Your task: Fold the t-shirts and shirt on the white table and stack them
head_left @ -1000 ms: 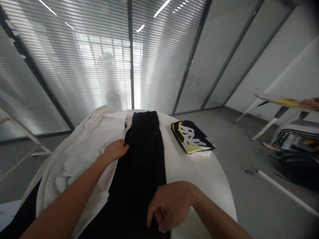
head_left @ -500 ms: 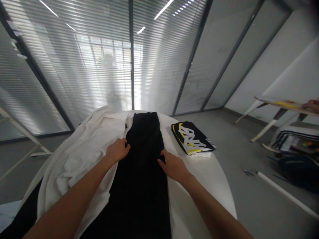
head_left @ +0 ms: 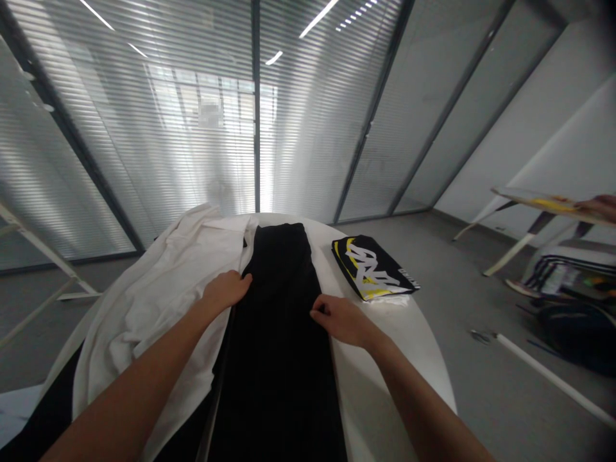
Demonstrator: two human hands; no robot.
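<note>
Black garment: a long black garment (head_left: pixel 274 366), probably trousers though the shape is not fully clear, lies flat and lengthwise on the table, its near end running out of view at the bottom of the picture.

Left hand: the left hand (head_left: pixel 225 290) rests on the garment's left edge, the left fingers (head_left: pixel 240 282) close together and lightly curled; whether they pinch the fabric I cannot tell.

Right hand: the right hand (head_left: pixel 342 321) lies at the garment's right edge, the right fingers (head_left: pixel 321 312) narrowly bunched and curled at the hem; a grip cannot be confirmed here either.

White cloth: a crumpled white cotton garment (head_left: pixel 158 308) spreads along the left, beside and partly under the black one.

Table: a round white table (head_left: pixel 385 340) bears both garments.

Folded item: a folded black garment with a white and yellow print (head_left: pixel 371 267) sits on the table, beyond the right hand and apart from it.

Floor: a white rod (head_left: pixel 548 378) lies on the grey floor near a dark bag (head_left: pixel 577 327).

Far right: another person's hand (head_left: pixel 601 206) rests on a white-legged folding table (head_left: pixel 534 200).

Behind: glass partitions with slatted blinds (head_left: pixel 144 128).
</note>
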